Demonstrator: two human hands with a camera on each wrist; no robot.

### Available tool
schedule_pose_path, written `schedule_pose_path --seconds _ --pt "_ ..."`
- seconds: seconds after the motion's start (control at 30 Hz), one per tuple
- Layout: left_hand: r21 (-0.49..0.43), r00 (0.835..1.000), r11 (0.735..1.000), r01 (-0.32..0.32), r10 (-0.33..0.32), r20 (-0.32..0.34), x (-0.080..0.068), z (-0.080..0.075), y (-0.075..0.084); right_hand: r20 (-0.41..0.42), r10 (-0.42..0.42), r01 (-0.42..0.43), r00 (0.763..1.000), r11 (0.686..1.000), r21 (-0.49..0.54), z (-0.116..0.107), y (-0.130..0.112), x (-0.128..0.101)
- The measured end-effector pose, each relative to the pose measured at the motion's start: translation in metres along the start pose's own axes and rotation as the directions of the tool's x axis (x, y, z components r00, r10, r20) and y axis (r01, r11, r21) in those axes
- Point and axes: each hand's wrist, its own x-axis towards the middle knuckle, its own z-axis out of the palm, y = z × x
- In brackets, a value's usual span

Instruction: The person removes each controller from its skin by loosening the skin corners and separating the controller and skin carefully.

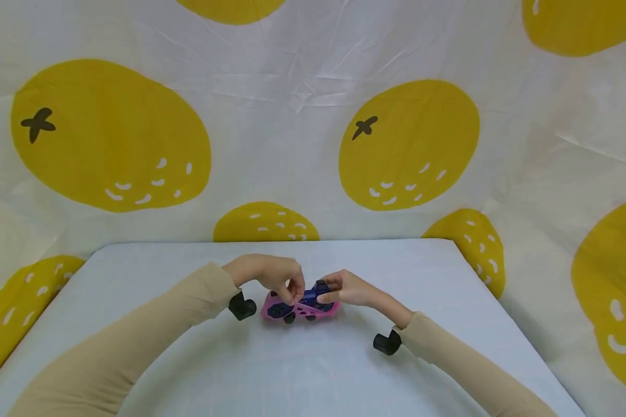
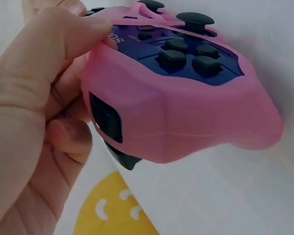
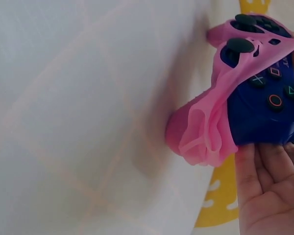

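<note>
A blue game controller (image 1: 309, 297) with black thumbsticks is held just over the white table, partly wrapped in a pink silicone cover (image 2: 137, 107). In the left wrist view the cover wraps the directional-button end. The right wrist view shows it bunched around the other grip, leaving the blue shell and the shape buttons bare. My left hand (image 1: 279, 274) pinches the cover's edge near the controller's middle, thumb on top. My right hand (image 1: 353, 289) grips the bare end, with fingers (image 3: 272, 164) beneath and the thumb above.
A white table (image 1: 292, 376) lies under both hands. Behind it hangs a white cloth (image 1: 271, 116) printed with yellow fruit. Black wrist cameras (image 1: 242, 307) stick out below both wrists.
</note>
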Motion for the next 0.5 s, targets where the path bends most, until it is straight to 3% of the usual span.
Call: schedule_pose_path --seconds 0.23,0.33,0.5 --pt "0.067 1.000 0.998 0.020 -0.019 -0.008 -0.003 -0.003 0.003 0.014 0.001 -0.001 1.000 1.000 -0.007 -0.001 0.000 0.003" --pt "0.023 1.000 1.000 0.005 -0.005 -0.018 -0.005 -0.003 0.001 0.020 -0.007 0.008 1.000 1.000 -0.021 -0.001 0.000 0.003" --pt "-0.098 0.996 0.992 -0.074 0.068 -0.055 -0.005 0.001 -0.008 0.017 -0.006 0.006 1.000 0.999 -0.042 -0.001 -0.003 0.002"
